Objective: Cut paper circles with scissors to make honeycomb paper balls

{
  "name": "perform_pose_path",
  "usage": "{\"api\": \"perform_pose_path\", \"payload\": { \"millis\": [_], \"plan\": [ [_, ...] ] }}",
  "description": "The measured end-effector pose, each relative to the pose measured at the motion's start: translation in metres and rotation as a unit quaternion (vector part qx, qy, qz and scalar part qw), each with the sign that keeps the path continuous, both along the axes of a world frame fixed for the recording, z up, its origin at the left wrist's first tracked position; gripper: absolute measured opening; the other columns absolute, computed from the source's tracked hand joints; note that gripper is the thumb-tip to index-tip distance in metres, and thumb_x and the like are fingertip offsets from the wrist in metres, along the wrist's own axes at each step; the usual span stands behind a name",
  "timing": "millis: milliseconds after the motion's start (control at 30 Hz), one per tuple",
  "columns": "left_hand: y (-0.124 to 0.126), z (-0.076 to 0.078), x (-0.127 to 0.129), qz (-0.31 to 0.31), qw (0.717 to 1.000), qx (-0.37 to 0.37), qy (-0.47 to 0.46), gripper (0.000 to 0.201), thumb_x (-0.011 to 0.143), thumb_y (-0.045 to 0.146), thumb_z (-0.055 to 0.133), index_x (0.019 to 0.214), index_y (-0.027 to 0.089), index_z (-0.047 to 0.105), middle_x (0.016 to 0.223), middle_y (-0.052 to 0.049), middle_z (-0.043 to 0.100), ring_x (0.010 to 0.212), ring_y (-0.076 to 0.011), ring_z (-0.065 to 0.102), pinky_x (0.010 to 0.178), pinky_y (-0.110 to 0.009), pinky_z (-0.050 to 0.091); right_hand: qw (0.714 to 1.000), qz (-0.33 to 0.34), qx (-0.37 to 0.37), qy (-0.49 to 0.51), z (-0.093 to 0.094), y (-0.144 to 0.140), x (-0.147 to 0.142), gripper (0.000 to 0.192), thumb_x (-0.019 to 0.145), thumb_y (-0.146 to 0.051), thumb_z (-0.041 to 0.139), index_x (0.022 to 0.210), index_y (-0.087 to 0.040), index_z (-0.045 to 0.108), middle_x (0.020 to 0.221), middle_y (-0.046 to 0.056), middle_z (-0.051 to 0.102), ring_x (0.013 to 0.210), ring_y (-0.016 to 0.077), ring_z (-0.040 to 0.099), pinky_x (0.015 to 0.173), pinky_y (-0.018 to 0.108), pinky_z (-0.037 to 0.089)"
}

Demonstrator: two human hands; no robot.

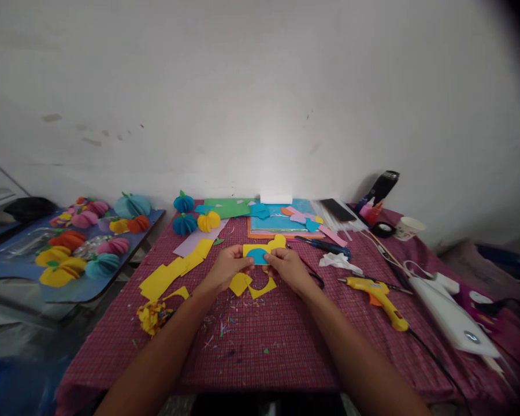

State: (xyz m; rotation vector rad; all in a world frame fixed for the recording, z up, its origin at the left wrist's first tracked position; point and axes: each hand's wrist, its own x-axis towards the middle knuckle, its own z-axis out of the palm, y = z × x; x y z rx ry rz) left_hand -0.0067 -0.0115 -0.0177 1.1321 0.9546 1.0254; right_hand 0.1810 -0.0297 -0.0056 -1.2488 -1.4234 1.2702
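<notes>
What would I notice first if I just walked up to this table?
Probably the two hands in the middle: the left hand and right hand together hold a yellow paper piece with a blue half-circle on it. Then the colourful paper balls crowded on the blue board at far left, and the yellow glue gun lying to the right.

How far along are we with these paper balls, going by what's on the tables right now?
Done: a batch of finished paper balls sits on the side table, and three more stand at the back of the checked cloth. In hand: the left hand and right hand hold a yellow piece with a blue half-circle. Left: yellow offcuts, uncut sheets, and the glue gun lies untouched.
</notes>
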Motion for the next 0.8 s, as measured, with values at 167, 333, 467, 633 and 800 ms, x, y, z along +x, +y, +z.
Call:
{"api": "perform_pose_path", "payload": {
  "millis": [167,333,467,633,800],
  "plan": [
    [-0.0008,0.0028,-0.0002,0.002,1.0,0.003,0.008,0.036,0.062,0.031,0.081,0.086,0.014,0.062,0.073,-0.002,0.068,0.059,-0.0121,0.061,0.055,-0.023,0.046,1.0,-0.008,-0.006,-0.006,0.0062,-0.0028,-0.0015,0.029,0.08,-0.042,0.062,0.064,-0.019,0.055,0.055,0.0,0.064,0.045,0.0124,0.054,0.046,0.024,0.04],
    [0.0003,0.0007,-0.001,-0.002,1.0,0.004,-0.004,0.034,0.063,0.029,0.081,0.087,0.013,0.062,0.073,-0.002,0.067,0.058,-0.0116,0.061,0.055,-0.023,0.047,1.0,-0.015,-0.003,-0.007,0.0084,-0.0038,-0.0021,0.026,0.077,-0.041,0.065,0.064,-0.019,0.056,0.055,0.0,0.063,0.044,0.0117,0.053,0.046,0.023,0.04],
    [0.0012,-0.0018,-0.002,-0.018,1.0,0.004,-0.005,0.035,0.065,0.031,0.081,0.09,0.013,0.063,0.077,-0.003,0.068,0.06,-0.0117,0.062,0.056,-0.023,0.049,1.0,-0.014,0.002,0.006,0.0062,-0.0031,-0.0014,0.026,0.075,-0.04,0.066,0.063,-0.019,0.055,0.056,-0.001,0.064,0.044,0.0113,0.052,0.045,0.023,0.04],
    [0.0006,-0.0007,-0.0025,-0.024,1.0,0.0,-0.006,0.033,0.067,0.029,0.079,0.092,0.013,0.064,0.079,-0.003,0.069,0.061,-0.011,0.063,0.058,-0.023,0.05,1.0,-0.012,0.005,0.011,0.0021,-0.0017,0.0,0.026,0.075,-0.038,0.067,0.062,-0.02,0.053,0.058,0.0,0.066,0.044,0.0115,0.053,0.045,0.023,0.04],
    [0.0001,0.0015,-0.0024,-0.02,1.0,-0.001,-0.003,0.034,0.066,0.028,0.079,0.092,0.013,0.064,0.077,-0.003,0.069,0.061,-0.0118,0.063,0.057,-0.023,0.05,1.0,-0.011,0.01,0.009,-0.0012,0.0,0.0006,0.025,0.076,-0.038,0.066,0.062,-0.02,0.054,0.057,0.0,0.066,0.044,0.0117,0.054,0.045,0.023,0.04]
  ]
}}
